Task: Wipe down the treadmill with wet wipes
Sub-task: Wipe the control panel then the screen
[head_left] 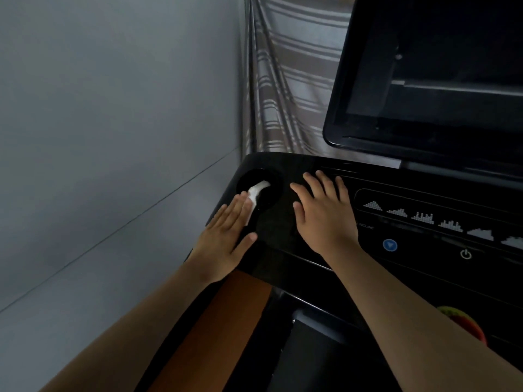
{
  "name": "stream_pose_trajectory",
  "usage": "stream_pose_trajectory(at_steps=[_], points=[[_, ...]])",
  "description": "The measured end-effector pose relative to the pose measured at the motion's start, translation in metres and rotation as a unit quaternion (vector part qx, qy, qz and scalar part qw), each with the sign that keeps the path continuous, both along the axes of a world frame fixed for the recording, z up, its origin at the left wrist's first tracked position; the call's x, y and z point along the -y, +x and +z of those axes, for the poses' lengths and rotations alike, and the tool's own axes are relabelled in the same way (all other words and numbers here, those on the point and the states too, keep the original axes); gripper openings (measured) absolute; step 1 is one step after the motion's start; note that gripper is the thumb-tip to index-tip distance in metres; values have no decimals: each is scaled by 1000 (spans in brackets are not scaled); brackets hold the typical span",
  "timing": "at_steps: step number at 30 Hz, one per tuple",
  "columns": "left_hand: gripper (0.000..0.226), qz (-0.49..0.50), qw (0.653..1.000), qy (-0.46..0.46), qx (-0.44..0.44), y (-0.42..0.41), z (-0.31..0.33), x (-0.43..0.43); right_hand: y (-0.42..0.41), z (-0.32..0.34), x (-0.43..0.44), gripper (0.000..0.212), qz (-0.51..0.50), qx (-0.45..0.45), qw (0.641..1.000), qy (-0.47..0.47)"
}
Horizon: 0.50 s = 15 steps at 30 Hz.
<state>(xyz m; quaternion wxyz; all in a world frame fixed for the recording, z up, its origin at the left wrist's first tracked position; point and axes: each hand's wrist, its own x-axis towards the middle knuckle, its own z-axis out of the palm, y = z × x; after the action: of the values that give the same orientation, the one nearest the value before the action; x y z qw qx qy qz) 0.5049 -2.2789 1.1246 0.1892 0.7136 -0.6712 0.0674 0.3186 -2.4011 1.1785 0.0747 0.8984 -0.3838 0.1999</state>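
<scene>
The treadmill's black console (pixel 283 244) fills the right half of the view. A white wet wipe (pixel 257 192) lies at the near edge of the round cup holder (pixel 270 199) in the console's left corner. My left hand (pixel 226 239) lies flat with straight fingers on the console, its fingertips pressing the near end of the wipe. My right hand (pixel 325 213) rests flat on the console just right of the cup holder, fingers spread, holding nothing.
The dark tilted screen (pixel 430 80) rises at the upper right. Program icons, a blue button (pixel 390 245) and a power button (pixel 465 254) sit on the panel right of my hands. A grey wall stands left, a striped curtain (pixel 285 80) behind. A red safety key (pixel 464 323) shows at lower right.
</scene>
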Motion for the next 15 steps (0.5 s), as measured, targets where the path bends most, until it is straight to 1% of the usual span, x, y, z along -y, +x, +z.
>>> stream_pose_trajectory(at_steps=[3,4,6,8,10,13,15], points=[[92,67,994,32,-83,13,-10,-3,0,-1,1,44,7,12,1000,-3],[91,84,990,34,-112,14,-11,-4,0,-2,2,43,11,19,1000,-5],[70,93,981,7,-168,7,-5,-5,0,-4,3,40,15,31,999,-11],[61,67,977,-40,-198,-5,10,-4,0,-2,3,39,14,32,999,-10],[62,17,978,-70,-195,-14,25,1,0,0,2,42,9,13,1000,8],[70,-64,980,-69,-176,-26,39,13,-2,4,2,47,0,-31,999,25],[67,-107,976,-80,-172,-34,47,18,-4,9,5,48,11,-38,998,50]])
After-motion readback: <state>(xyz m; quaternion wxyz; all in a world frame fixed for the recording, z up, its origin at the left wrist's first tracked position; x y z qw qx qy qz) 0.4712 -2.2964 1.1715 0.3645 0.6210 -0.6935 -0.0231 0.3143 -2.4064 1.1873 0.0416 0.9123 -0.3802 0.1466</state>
